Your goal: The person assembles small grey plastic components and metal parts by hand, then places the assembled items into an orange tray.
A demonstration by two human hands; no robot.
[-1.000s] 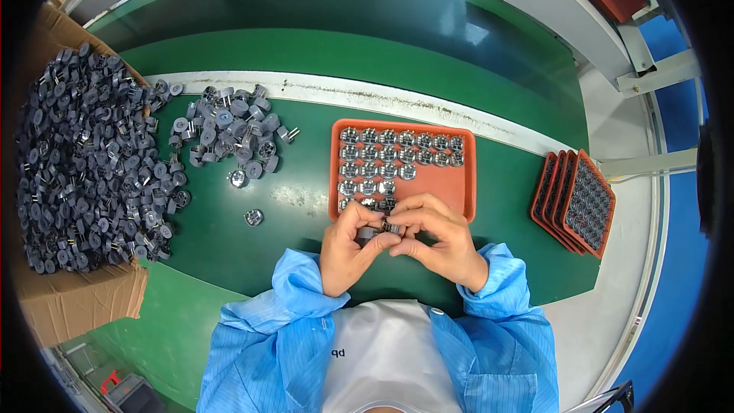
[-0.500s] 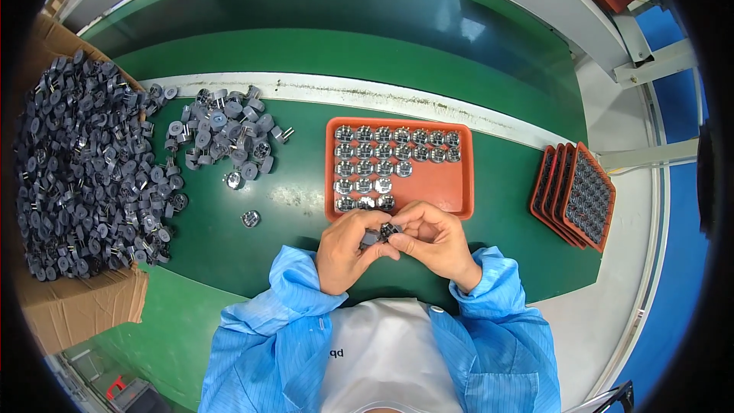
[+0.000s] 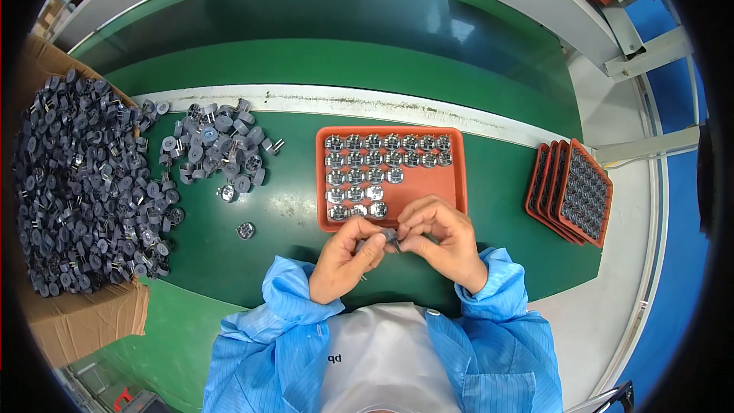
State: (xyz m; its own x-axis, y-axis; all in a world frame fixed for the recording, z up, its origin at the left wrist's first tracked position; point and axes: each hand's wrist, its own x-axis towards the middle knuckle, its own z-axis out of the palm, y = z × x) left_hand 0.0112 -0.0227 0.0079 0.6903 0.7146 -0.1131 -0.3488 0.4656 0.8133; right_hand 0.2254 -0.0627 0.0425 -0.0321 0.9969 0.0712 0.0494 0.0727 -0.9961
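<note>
My left hand (image 3: 344, 261) is closed, its thumb and fingers round a small dark grey part with metal pins (image 3: 390, 236). A thin metal prong also shows under this hand; what it belongs to is hidden. At the part's right end, my right hand (image 3: 445, 243) pinches with thumb and fingertips, its other fingers curled. Both hands are just in front of a shallow orange tray (image 3: 428, 197). Rows of round metallic-faced parts (image 3: 374, 176) sit in it, filling the left side and the far rows.
At left, a cardboard box (image 3: 92, 325) overflows with grey pinned parts (image 3: 88, 191). A loose pile (image 3: 214, 141) lies beside it, and a single part (image 3: 245, 230) lies nearer me. Several filled orange trays (image 3: 585, 195) lean together at right. A white strip (image 3: 336, 101) crosses the green table (image 3: 267, 275).
My hands have shifted slightly down relative to the tray, still together at the small part. My fingers now cover more of it, and a prong shows beneath my left hand.
</note>
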